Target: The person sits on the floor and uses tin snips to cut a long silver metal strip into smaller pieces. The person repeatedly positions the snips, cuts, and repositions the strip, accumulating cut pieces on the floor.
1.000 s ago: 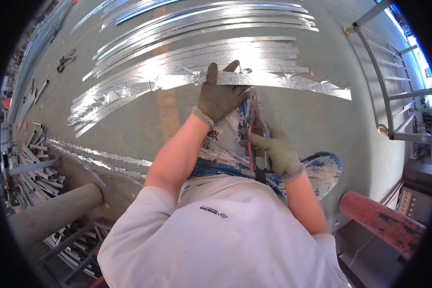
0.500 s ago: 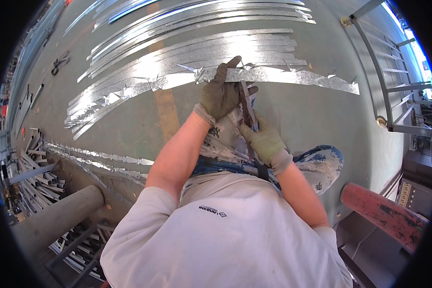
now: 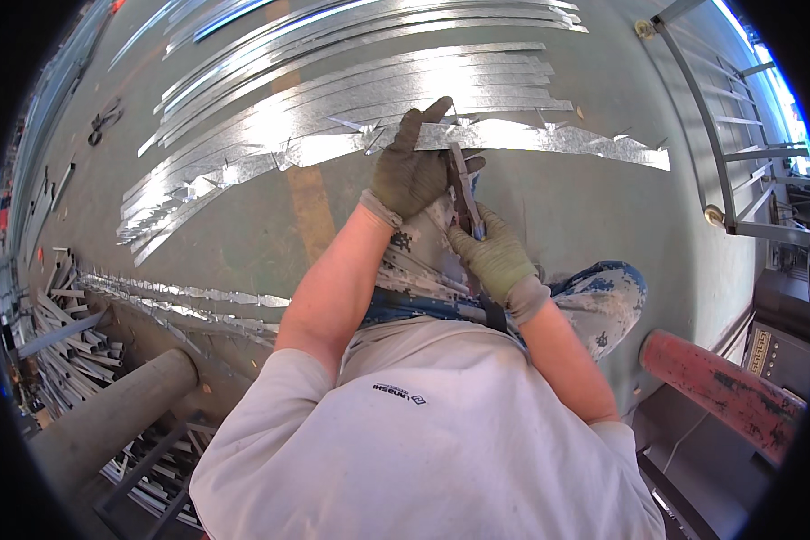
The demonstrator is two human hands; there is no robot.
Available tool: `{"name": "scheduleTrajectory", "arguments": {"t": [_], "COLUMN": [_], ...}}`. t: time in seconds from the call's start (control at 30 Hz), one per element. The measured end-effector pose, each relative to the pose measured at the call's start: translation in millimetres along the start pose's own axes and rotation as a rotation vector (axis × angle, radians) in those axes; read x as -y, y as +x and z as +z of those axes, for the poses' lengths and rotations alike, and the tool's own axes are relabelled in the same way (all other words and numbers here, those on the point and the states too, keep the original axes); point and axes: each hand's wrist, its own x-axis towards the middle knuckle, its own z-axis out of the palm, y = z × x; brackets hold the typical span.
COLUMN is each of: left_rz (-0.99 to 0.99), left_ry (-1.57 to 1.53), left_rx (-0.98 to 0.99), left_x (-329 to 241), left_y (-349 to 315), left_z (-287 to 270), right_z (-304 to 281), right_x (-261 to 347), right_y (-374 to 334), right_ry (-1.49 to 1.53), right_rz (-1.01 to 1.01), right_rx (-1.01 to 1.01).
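My left hand, in a dark olive glove, grips a long galvanized metal strip. Two of its fingers point up past the strip, and another shows below it. Cut slivers stick up along the strip's jagged edge. In a lighter green glove, my right hand is closed round a dark, narrow tool that looks like metal snips. The tip of the snips meets the strip's near edge beside my left hand. My fingers partly hide the handles.
Flat metal strips lie in rows on the floor ahead. Another pair of snips rests at far left. Cut pieces are heaped at left, by a grey pipe. At right are a wheeled metal rack and a red pipe.
The view has shifted slightly, so the floor strips sit a little higher. Both hands keep nearly the same pose, with the snips' tip still at the strip's edge.
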Motion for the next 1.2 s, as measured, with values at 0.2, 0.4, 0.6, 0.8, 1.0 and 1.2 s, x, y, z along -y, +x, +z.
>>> {"name": "scheduleTrajectory", "arguments": {"t": [0.2, 0.4, 0.6, 0.8, 1.0, 1.2], "left_rz": [-0.005, 0.010, -0.001, 0.020, 0.005, -0.008], "left_ry": [-0.039, 0.042, 0.022, 0.033, 0.037, 0.022], "left_rx": [0.033, -0.023, -0.034, -0.017, 0.001, 0.031], "left_x": [-2, -2, -1, -1, -3, -4], "left_y": [-3, -4, -4, -6, -2, -3], "left_z": [7, 8, 10, 11, 7, 7], "right_z": [1, 5, 4, 4, 9, 9], "right_x": [2, -4, 3, 13, -16, -8], "right_y": [-3, -4, -6, -4, 9, 2], "right_ry": [-0.006, 0.065, 0.049, -0.225, -0.065, -0.014], "right_rz": [-0.004, 0.021, 0.041, 0.007, 0.031, 0.014], "right_rx": [-0.014, -0.004, 0.015, -0.060, -0.032, -0.035]}}
